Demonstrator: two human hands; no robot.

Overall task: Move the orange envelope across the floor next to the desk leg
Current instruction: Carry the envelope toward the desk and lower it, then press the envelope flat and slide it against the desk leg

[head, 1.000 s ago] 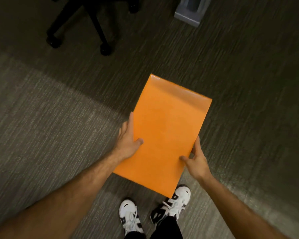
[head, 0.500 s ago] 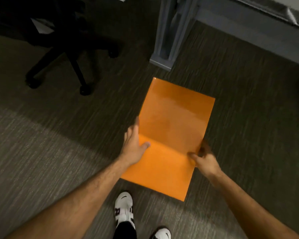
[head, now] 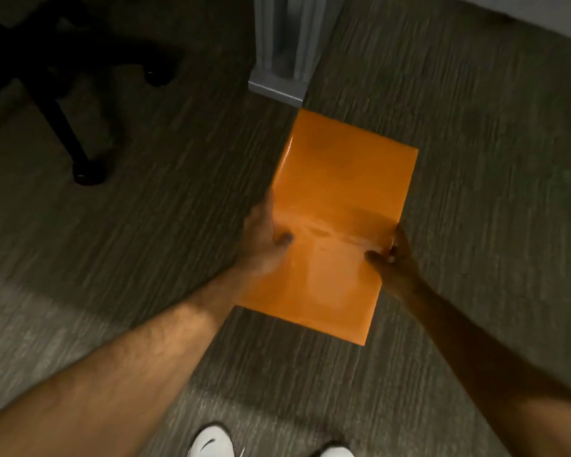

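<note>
The orange envelope [head: 337, 206] is a large flat rectangle held above the grey carpet, its far corner close in the image to the foot of the grey desk leg [head: 282, 61]. My left hand [head: 261, 240] grips its left edge with the thumb on top. On the right edge, my right hand [head: 394, 258] holds it the same way. The envelope bends slightly across the middle between the two thumbs. Whether its far end touches the floor cannot be told.
A black office chair base [head: 60, 107] with castors stands at the upper left on the carpet. A pale wall or skirting [head: 548, 14] runs along the top right. My white shoes [head: 211, 443] show at the bottom edge.
I have stepped forward and the envelope has moved toward the desk leg, which now lies just beyond its far corner. Both hands keep their grip; the envelope bends more.
</note>
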